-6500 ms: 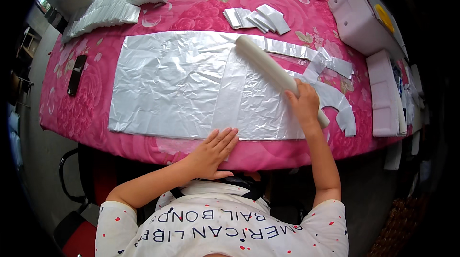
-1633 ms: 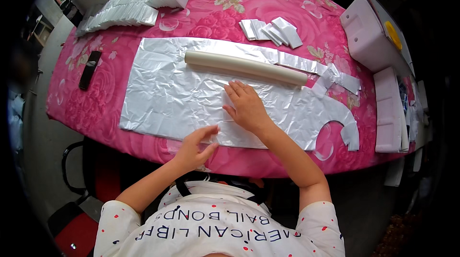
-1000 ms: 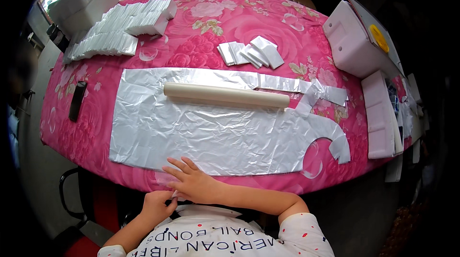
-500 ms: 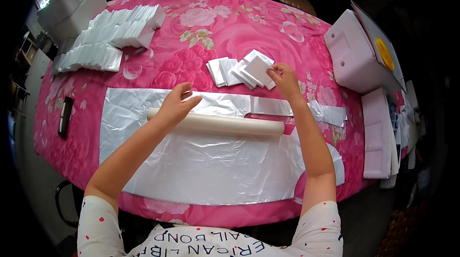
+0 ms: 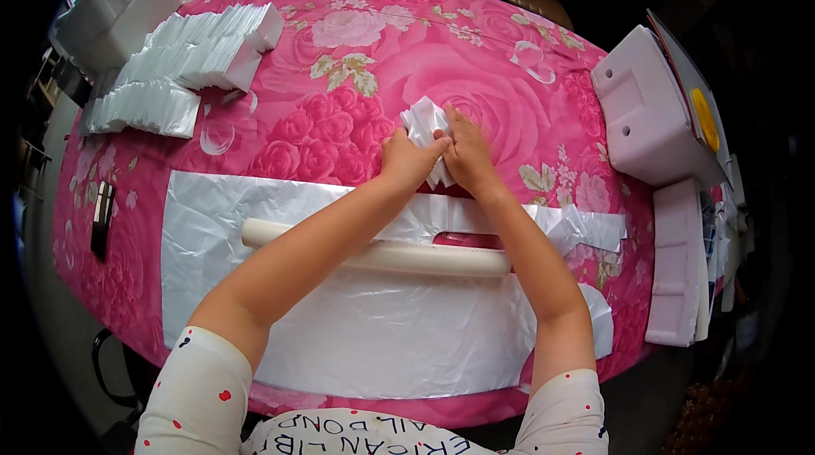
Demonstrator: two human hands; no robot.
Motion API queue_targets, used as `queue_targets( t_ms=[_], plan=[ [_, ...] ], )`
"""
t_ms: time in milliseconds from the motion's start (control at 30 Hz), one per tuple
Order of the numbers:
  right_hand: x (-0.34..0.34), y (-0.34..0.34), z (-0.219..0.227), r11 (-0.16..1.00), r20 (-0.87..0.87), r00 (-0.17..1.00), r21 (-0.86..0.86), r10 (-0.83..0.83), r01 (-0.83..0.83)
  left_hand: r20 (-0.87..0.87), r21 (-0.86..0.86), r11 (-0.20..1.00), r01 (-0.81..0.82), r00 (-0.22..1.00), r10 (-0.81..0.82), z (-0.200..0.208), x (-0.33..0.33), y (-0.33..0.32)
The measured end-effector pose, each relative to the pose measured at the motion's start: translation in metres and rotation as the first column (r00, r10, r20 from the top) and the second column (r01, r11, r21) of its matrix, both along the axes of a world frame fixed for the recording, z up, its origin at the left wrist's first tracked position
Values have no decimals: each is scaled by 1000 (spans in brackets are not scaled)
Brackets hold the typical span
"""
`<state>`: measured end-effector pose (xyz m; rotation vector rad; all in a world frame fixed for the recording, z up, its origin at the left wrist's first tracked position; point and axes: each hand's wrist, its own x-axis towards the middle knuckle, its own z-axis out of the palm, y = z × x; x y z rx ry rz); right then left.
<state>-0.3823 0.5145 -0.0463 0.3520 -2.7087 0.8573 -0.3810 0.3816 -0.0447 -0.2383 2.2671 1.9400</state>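
Observation:
Just past the table's middle, a small bunch of folded white plastic bags [image 5: 422, 121] stands squeezed between my two hands. My left hand [image 5: 407, 158] is closed on the near left side of the bunch. From the right, my right hand [image 5: 467, 152] closes on it, fingers along the far edge and thumb close to the left hand. Below my forearms lies a wide sheet of thin white plastic film [image 5: 356, 336] with a cut-out strip at its right. Across the film rests a pale cylindrical roll [image 5: 429, 260], partly hidden by my left forearm.
Rows of similar folded bags [image 5: 178, 64] stand at the far left beside white foam boxes [image 5: 119, 9]. A black-and-silver long, slim object [image 5: 103, 217] lies near the left edge. At right are a foam box [image 5: 641, 107], a yellow ring [image 5: 705, 118] and a foam piece [image 5: 675, 268].
The folded bags, fanned out on the cloth before, are now gathered upright into one bunch. My left hand has reached forward and right to them; my right hand has moved left.

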Motion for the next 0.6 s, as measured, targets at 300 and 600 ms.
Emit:
queue_targets(
  t_ms=[300,600],
  plan=[
    [27,-24,35,797,157,971,-602,181,-51,111,432,900,-60,994,13,69,50,-16],
    [192,-69,96,656,201,886,-741,419,-143,-559,-84,926,367,753,-349,70,188,-127]
  ],
)
